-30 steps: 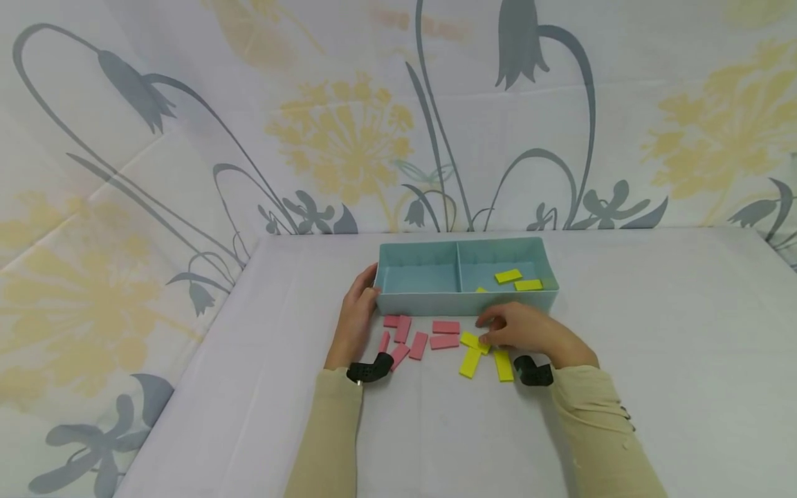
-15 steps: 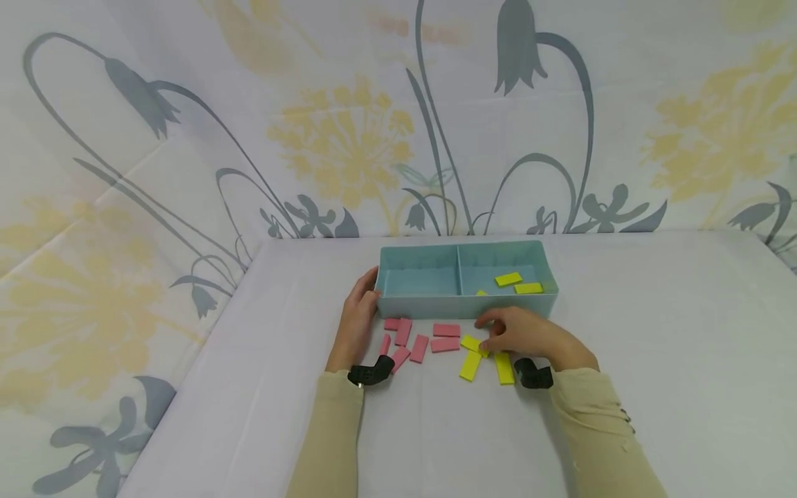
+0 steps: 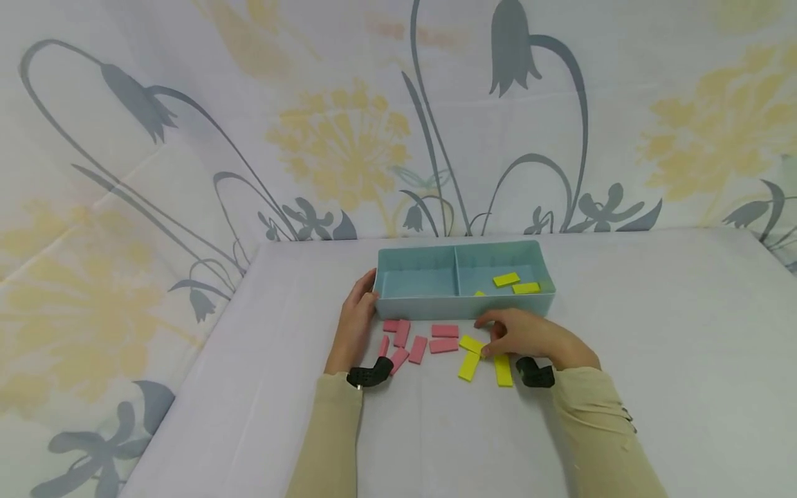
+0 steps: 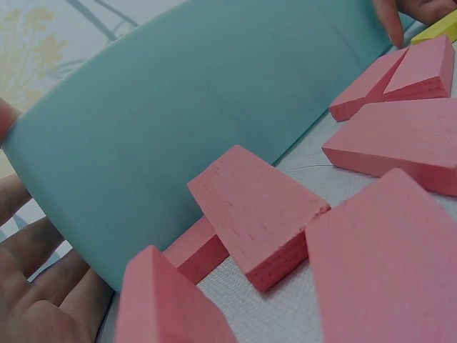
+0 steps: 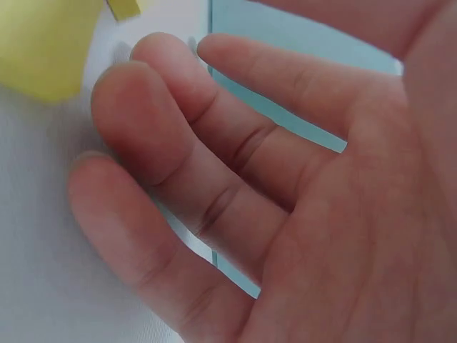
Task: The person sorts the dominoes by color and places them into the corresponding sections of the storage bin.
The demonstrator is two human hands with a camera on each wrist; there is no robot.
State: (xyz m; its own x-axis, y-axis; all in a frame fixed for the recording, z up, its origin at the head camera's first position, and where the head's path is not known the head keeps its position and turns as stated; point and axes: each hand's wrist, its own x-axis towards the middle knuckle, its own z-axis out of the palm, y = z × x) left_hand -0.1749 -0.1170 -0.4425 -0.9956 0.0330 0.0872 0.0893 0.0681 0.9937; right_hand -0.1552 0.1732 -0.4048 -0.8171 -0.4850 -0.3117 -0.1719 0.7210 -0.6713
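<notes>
In the head view a light-blue two-compartment box [image 3: 423, 309] stands on the white tablecloth. My left hand [image 3: 357, 315] holds its left end, the thumb at the near corner and the fingers along the end wall. My right hand [image 3: 526, 335] is near the box's front wall, over the small yellow blocks [image 3: 469, 366]. Its thumb is right at the end of one yellow block [image 3: 471, 344], with the index finger reaching towards the wall. In the right wrist view the loosely bent fingers [image 5: 143, 114] have nothing between them. Several pink wooden blocks [image 4: 257, 207] lie between my hands, before the box.
Inside the right compartment are a few yellow blocks [image 3: 506, 279]; the left compartment [image 3: 418, 282] shows its bare floor. Another yellow block [image 3: 504, 371] lies beside the right wrist's black camera [image 3: 534, 373]. A flower-patterned cloth [image 3: 349, 152] hangs behind the table.
The right thumb shifts slightly at the yellow block's end, and more of that block shows. The left hand, box and pink blocks stay put; the head view shifts a little.
</notes>
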